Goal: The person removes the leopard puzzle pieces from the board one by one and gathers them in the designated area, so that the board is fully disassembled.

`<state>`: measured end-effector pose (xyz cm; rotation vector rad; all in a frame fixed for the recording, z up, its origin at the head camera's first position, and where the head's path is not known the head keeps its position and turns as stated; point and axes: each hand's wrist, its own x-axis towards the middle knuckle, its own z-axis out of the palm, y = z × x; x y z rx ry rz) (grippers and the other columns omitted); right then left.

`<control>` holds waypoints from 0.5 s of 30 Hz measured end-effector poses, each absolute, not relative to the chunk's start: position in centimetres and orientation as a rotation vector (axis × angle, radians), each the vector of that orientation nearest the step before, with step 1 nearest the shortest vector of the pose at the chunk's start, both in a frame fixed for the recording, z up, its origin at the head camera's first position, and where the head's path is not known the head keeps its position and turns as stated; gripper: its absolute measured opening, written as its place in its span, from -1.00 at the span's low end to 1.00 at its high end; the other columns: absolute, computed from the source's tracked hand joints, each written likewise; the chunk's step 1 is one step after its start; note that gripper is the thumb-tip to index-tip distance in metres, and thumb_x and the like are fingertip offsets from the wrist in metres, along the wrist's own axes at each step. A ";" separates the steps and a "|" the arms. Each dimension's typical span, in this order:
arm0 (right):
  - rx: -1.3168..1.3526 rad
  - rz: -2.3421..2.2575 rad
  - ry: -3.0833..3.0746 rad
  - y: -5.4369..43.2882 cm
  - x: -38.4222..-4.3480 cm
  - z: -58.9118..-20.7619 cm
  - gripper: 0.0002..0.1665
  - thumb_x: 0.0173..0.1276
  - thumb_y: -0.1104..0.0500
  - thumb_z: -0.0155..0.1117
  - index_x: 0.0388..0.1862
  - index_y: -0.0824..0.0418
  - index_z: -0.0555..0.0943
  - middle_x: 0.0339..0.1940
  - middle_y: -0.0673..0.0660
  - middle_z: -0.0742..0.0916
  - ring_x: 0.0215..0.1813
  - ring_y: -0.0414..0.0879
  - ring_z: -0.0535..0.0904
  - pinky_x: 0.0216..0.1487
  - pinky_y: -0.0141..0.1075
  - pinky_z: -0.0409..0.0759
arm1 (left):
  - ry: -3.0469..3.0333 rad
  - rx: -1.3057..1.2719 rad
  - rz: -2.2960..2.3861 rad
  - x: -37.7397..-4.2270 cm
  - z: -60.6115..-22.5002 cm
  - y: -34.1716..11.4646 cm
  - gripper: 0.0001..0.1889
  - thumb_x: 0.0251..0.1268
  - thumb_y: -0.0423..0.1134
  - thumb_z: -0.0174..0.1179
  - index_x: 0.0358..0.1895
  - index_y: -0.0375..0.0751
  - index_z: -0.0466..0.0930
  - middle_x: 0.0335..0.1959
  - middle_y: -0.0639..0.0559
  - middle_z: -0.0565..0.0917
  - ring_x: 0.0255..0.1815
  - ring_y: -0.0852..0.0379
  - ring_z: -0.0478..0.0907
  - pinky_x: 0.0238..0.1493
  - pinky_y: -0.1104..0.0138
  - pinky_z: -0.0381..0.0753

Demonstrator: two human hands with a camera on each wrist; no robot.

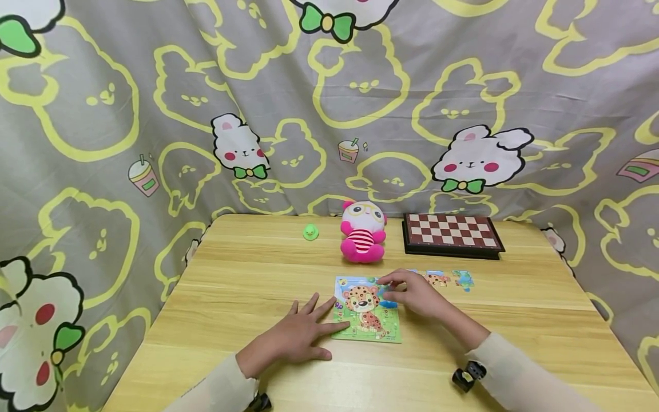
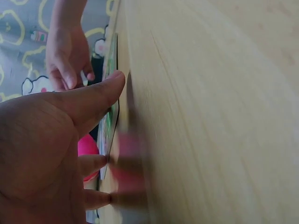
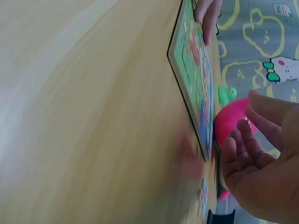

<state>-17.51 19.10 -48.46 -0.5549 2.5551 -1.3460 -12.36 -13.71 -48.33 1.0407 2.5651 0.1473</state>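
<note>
A leopard jigsaw puzzle point(image 1: 366, 320) lies flat on the table, with a dark blue gap near its upper right side. My left hand point(image 1: 298, 336) rests spread at its left edge, fingers straight, a fingertip on the board. Over the puzzle's upper right, my right hand point(image 1: 418, 294) has thumb and index finger bent together. A small pale puzzle piece point(image 2: 84, 77) shows as a sliver between them in the left wrist view; its picture is hidden. Loose puzzle pieces point(image 1: 437, 279) lie right of that hand, partly behind it.
Behind the puzzle sits a pink panda plush point(image 1: 362, 234). A green toy duck point(image 1: 310, 232) stands to its left, and a checkered board box point(image 1: 453, 233) lies to its right. A patterned curtain point(image 1: 288, 86) hangs behind the wooden table point(image 1: 247, 269).
</note>
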 end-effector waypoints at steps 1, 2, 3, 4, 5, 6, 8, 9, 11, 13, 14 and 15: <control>-0.563 -1.346 2.550 18.8 -17.5 -48.5 -0.68 0.43 0.23 0.40 0.14 0.21 0.74 0.06 0.14 0.74 0.02 -0.01 0.63 0.13 -0.02 0.59 | 2.565 1.042 0.143 -12.4 -48.3 -13.7 -0.28 0.38 0.38 0.10 0.58 0.64 0.10 0.73 0.02 -0.09 0.67 -0.39 -0.15 0.38 -0.47 0.13; -0.571 -1.347 2.544 18.5 -17.5 -48.5 -0.68 0.43 0.23 0.40 0.14 0.21 0.73 0.06 0.14 0.74 0.02 -0.01 0.64 0.13 -0.03 0.59 | 2.566 1.044 0.140 -12.4 -48.3 -13.7 -0.28 0.39 0.38 0.10 0.58 0.64 0.10 0.73 0.02 -0.09 0.67 -0.39 -0.14 0.38 -0.47 0.14; -0.582 -1.349 2.540 18.3 -17.5 -48.5 -0.68 0.42 0.24 0.40 0.13 0.22 0.73 0.06 0.14 0.74 0.01 -0.02 0.64 0.12 -0.04 0.60 | 2.566 1.045 0.138 -12.4 -48.2 -13.7 -0.28 0.39 0.37 0.11 0.58 0.64 0.10 0.73 0.02 -0.08 0.67 -0.39 -0.14 0.38 -0.47 0.14; -0.591 -1.347 2.535 18.0 -17.5 -48.5 -0.68 0.43 0.24 0.40 0.13 0.24 0.73 0.05 0.15 0.74 0.01 -0.02 0.65 0.10 -0.07 0.61 | 2.567 1.047 0.136 -12.4 -48.2 -13.7 -0.28 0.39 0.37 0.11 0.58 0.64 0.10 0.73 0.02 -0.08 0.67 -0.40 -0.14 0.38 -0.47 0.14; -0.595 -1.344 2.529 17.7 -17.4 -48.5 -0.68 0.42 0.23 0.40 0.13 0.23 0.73 0.04 0.15 0.74 0.00 -0.03 0.65 0.08 -0.10 0.61 | 2.567 1.048 0.135 -12.4 -48.2 -13.7 -0.28 0.39 0.36 0.11 0.58 0.64 0.10 0.73 0.01 -0.08 0.67 -0.40 -0.13 0.37 -0.47 0.14; -0.600 -1.343 2.521 17.4 -17.4 -48.5 -0.68 0.42 0.24 0.40 0.13 0.23 0.73 0.02 0.15 0.74 -0.01 -0.03 0.65 0.07 -0.12 0.61 | 2.568 1.049 0.133 -12.4 -48.2 -13.7 -0.29 0.40 0.36 0.11 0.58 0.63 0.10 0.73 0.01 -0.08 0.67 -0.40 -0.13 0.37 -0.47 0.15; -0.605 -1.347 2.503 16.8 -17.3 -48.5 -0.68 0.42 0.24 0.41 0.12 0.23 0.73 0.00 0.15 0.74 -0.03 -0.05 0.65 0.04 -0.16 0.62 | 2.567 1.050 0.136 -12.4 -48.1 -13.7 -0.29 0.40 0.35 0.12 0.58 0.63 0.11 0.73 0.01 -0.07 0.66 -0.41 -0.13 0.37 -0.47 0.14; -0.603 -1.346 2.496 16.5 -17.2 -48.6 -0.68 0.41 0.23 0.42 0.12 0.22 0.73 -0.01 0.14 0.74 -0.04 -0.06 0.64 0.03 -0.18 0.62 | 2.568 1.051 0.135 -12.3 -48.1 -13.7 -0.29 0.40 0.34 0.12 0.58 0.63 0.11 0.73 0.00 -0.07 0.66 -0.41 -0.13 0.37 -0.47 0.14; -0.611 -1.350 2.481 16.0 -17.2 -48.7 -0.67 0.41 0.22 0.43 0.12 0.22 0.73 -0.02 0.14 0.73 -0.05 -0.08 0.62 0.01 -0.21 0.61 | 2.570 1.054 0.132 -12.3 -48.1 -13.7 -0.29 0.41 0.34 0.12 0.58 0.63 0.11 0.73 0.00 -0.07 0.66 -0.41 -0.12 0.37 -0.47 0.14; -0.622 -1.352 2.469 15.4 -17.0 -48.9 -0.67 0.40 0.21 0.43 0.12 0.22 0.73 -0.04 0.14 0.73 -0.07 -0.09 0.61 0.00 -0.24 0.61 | 2.574 1.057 0.129 -12.3 -48.2 -13.7 -0.29 0.41 0.34 0.11 0.58 0.63 0.10 0.72 -0.01 -0.07 0.66 -0.42 -0.12 0.37 -0.47 0.14; -0.629 -1.349 2.466 15.1 -17.0 -48.9 -0.67 0.40 0.21 0.44 0.12 0.22 0.73 -0.06 0.13 0.73 -0.07 -0.09 0.60 -0.01 -0.25 0.60 | 2.576 1.059 0.127 -12.3 -48.2 -13.7 -0.30 0.41 0.34 0.11 0.58 0.63 0.10 0.72 -0.01 -0.06 0.66 -0.42 -0.12 0.38 -0.47 0.15; -0.639 -1.349 2.461 14.8 -16.9 -49.0 -0.66 0.40 0.21 0.44 0.13 0.22 0.73 -0.07 0.13 0.73 -0.08 -0.10 0.60 -0.02 -0.27 0.60 | 2.577 1.061 0.125 -12.3 -48.2 -13.7 -0.30 0.42 0.34 0.11 0.58 0.63 0.10 0.72 -0.01 -0.06 0.66 -0.42 -0.12 0.37 -0.47 0.15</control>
